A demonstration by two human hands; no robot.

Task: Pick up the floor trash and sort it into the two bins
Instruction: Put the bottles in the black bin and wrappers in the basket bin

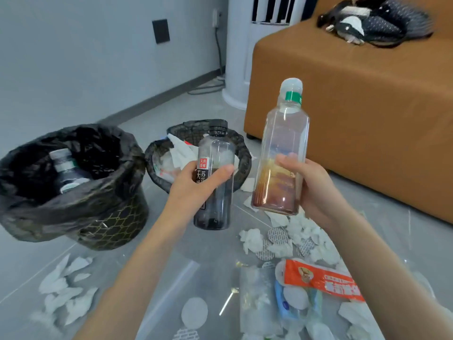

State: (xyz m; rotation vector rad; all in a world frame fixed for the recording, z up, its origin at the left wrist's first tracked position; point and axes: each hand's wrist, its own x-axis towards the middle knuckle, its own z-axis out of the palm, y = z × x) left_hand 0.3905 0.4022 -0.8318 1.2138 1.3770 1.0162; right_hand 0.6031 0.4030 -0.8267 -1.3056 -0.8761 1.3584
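Above littered floor, left hand (196, 185) gripping smoky cylindrical bottle (215, 182), right hand (316, 190) squarish clear bottle (282, 153)

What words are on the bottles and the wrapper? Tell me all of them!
"天" and "苏打": dark bottle, in the left hand.
Red tag on that bottle: too blurred.
Green band on the clear bottle, right hand: unreadable.
Orange wrapper: print too blurred.

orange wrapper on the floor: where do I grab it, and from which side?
Likely pinch the orange wrapper at its left end, coming from above. It lies flat and long, so only an edge pinch should work, and that end looks uncovered.
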